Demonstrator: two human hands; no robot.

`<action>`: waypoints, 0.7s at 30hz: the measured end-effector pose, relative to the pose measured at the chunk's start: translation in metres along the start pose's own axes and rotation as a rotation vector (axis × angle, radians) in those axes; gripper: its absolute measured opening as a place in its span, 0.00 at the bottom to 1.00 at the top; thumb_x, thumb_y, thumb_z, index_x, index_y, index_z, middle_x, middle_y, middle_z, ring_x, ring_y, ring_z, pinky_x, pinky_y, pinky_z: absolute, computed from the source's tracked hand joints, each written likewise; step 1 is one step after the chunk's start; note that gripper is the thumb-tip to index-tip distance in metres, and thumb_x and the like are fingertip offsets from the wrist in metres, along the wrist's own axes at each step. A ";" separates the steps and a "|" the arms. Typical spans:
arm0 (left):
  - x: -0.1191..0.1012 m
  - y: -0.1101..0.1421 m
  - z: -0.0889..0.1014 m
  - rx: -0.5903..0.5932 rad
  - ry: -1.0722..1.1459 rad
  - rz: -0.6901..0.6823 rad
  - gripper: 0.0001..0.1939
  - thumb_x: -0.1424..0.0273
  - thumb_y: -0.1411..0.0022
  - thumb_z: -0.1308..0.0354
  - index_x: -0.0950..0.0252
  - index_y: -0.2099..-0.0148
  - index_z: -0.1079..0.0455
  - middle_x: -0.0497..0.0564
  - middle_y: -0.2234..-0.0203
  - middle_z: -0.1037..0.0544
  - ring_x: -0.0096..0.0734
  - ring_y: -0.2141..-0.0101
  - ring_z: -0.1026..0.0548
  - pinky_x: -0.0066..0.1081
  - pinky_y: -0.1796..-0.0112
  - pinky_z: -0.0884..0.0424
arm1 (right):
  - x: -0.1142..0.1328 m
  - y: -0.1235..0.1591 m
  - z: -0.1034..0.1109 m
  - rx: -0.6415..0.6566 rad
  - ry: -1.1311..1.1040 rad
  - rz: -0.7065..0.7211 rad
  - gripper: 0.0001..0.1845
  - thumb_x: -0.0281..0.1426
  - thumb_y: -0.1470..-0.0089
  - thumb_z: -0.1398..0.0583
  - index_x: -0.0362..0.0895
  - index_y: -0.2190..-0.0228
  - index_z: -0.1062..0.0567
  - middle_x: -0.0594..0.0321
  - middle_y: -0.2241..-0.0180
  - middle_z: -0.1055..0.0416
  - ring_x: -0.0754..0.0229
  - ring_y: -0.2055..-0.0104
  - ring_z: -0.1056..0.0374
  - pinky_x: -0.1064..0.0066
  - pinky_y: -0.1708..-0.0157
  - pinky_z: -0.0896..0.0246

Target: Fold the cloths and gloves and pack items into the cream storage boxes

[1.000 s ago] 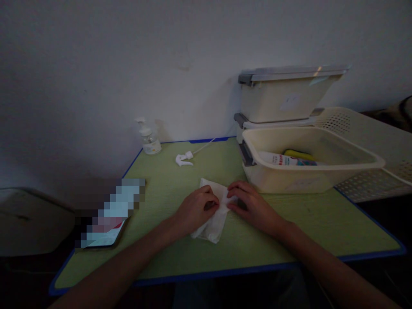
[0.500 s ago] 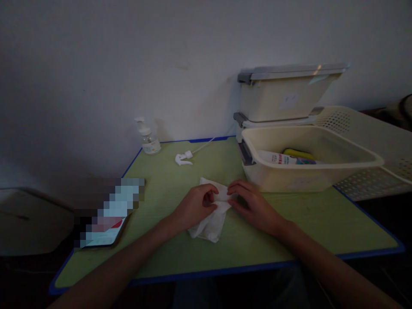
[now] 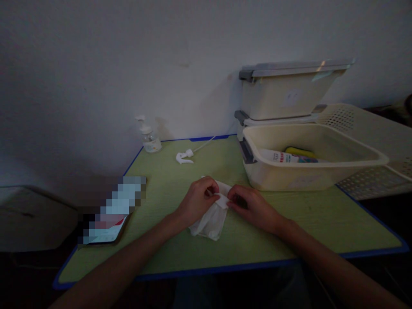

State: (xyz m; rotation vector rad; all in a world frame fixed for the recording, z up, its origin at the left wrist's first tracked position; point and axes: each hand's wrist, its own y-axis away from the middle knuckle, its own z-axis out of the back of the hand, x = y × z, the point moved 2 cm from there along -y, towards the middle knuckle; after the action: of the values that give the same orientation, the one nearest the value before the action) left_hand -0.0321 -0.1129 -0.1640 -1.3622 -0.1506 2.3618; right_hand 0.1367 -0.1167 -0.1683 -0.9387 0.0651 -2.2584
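Low on the green table lies a thin, crumpled, whitish see-through piece [image 3: 210, 223], like a small bag or a tissue; I cannot tell which. At its upper edge my left hand [image 3: 201, 195] is closed, thumb and forefinger pinching the material from the left. Facing it, my right hand [image 3: 252, 208] pinches the same edge from the right with its fingertips. Between the two hands a small white fold shows, and the lower part hangs flat toward me. Some of the far corner is hidden behind my left hand.
Right of my hands stands an open cream bin [image 3: 305, 176] holding a white tube [image 3: 273, 155] and a yellow sponge [image 3: 301, 151]. Behind it is a lidded box [image 3: 277, 96]. A spray nozzle [image 3: 185, 156], a pump bottle [image 3: 151, 140] and a phone [image 3: 112, 229] lie or stand leftward.
The upper edge of the white piece now folds down toward me between my fingertips. My hands have stayed nearly in place, and the view has shifted slightly.
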 end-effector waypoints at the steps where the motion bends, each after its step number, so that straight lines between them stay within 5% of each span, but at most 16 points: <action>1: 0.000 0.000 0.000 0.008 -0.015 -0.022 0.08 0.83 0.52 0.44 0.67 0.75 0.36 0.43 0.77 0.33 0.21 0.75 0.34 0.23 0.73 0.36 | 0.000 0.000 0.000 0.000 0.007 0.022 0.04 0.24 0.50 0.43 0.43 0.74 0.34 0.65 0.75 0.35 0.64 0.74 0.39 0.74 0.74 0.44; 8: 0.001 0.002 -0.003 0.071 -0.198 -0.072 0.08 0.82 0.47 0.46 0.67 0.73 0.31 0.47 0.73 0.31 0.25 0.71 0.32 0.26 0.69 0.35 | 0.005 -0.001 0.001 0.024 0.060 0.156 0.08 0.21 0.47 0.47 0.41 0.70 0.28 0.56 0.65 0.33 0.59 0.63 0.35 0.67 0.62 0.39; 14: 0.004 0.000 -0.001 0.080 -0.350 -0.107 0.06 0.79 0.47 0.43 0.66 0.66 0.30 0.51 0.66 0.30 0.32 0.61 0.31 0.33 0.58 0.33 | 0.004 0.000 -0.002 0.051 0.126 0.153 0.09 0.24 0.45 0.46 0.41 0.70 0.25 0.57 0.66 0.33 0.60 0.65 0.34 0.68 0.63 0.37; 17: 0.009 -0.006 0.005 0.059 -0.452 -0.082 0.17 0.74 0.52 0.38 0.67 0.57 0.31 0.55 0.56 0.31 0.41 0.53 0.35 0.42 0.51 0.38 | 0.003 -0.001 -0.003 0.045 0.150 0.164 0.09 0.25 0.45 0.45 0.40 0.70 0.25 0.56 0.66 0.32 0.60 0.65 0.34 0.68 0.63 0.36; 21: 0.018 -0.013 0.010 0.135 -0.404 -0.041 0.22 0.70 0.54 0.36 0.67 0.54 0.33 0.56 0.56 0.30 0.40 0.54 0.33 0.41 0.51 0.38 | 0.006 0.001 0.000 0.016 0.218 0.193 0.08 0.24 0.46 0.45 0.41 0.71 0.25 0.56 0.65 0.32 0.59 0.64 0.33 0.67 0.63 0.36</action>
State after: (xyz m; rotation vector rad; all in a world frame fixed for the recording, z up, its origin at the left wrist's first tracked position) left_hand -0.0449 -0.0925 -0.1699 -0.8019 -0.1277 2.5329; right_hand 0.1341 -0.1209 -0.1653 -0.6455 0.2248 -2.1687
